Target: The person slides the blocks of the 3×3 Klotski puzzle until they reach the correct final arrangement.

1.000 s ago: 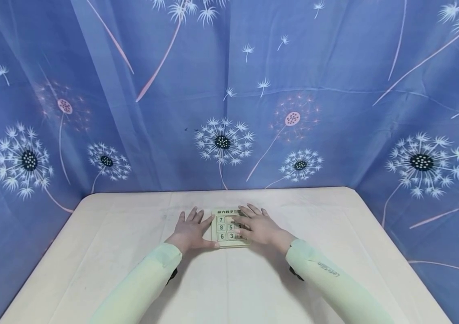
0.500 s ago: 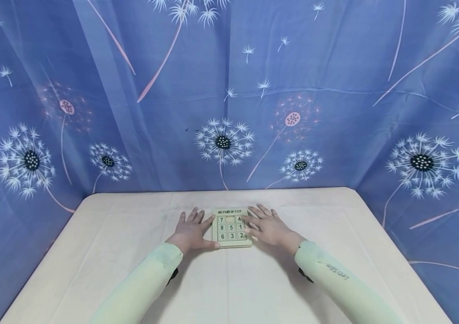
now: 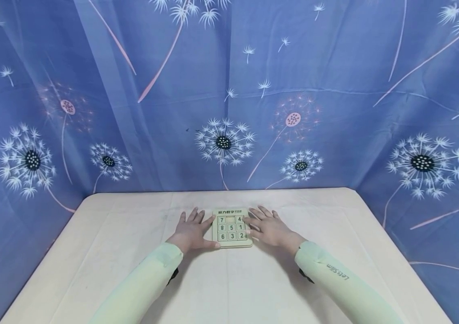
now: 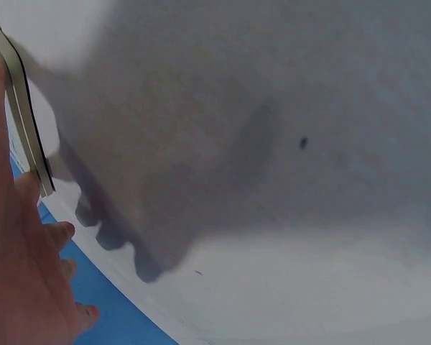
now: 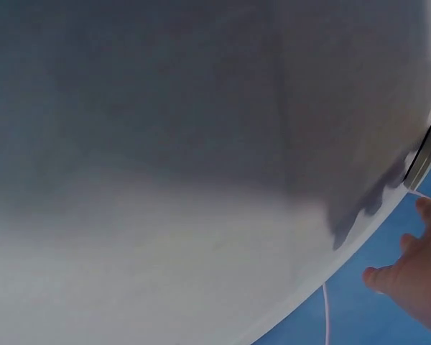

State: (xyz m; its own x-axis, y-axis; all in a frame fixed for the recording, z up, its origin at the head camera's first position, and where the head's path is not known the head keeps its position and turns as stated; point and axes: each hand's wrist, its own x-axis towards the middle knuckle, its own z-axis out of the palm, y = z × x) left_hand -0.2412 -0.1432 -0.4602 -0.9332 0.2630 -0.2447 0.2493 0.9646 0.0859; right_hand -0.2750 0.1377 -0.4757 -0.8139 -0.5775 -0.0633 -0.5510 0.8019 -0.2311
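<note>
A pale green sliding number puzzle point(image 3: 231, 243) lies flat on the table in the head view. Its tiles read 7, a gap, 4 in the top row, then 8, 5, 1, then 6, 3, 2. My left hand point(image 3: 190, 232) is spread at its left side, thumb and index finger touching that edge. On the other side my right hand point(image 3: 273, 228) lies with fingers extended, its fingertips at the right edge. The left wrist view catches the puzzle's side point(image 4: 25, 115) beside the left hand point(image 4: 21, 273). In the right wrist view, only a corner of the puzzle point(image 5: 425, 154) shows.
The table has a white cover point(image 3: 132, 261). Behind it and along both sides hangs a blue curtain point(image 3: 164, 148) printed with dandelions. Both forearms wear pale green sleeves point(image 3: 142, 281).
My right hand has drawn back to the right from over the puzzle, uncovering the top gap and the right column of tiles. The left hand has stayed put.
</note>
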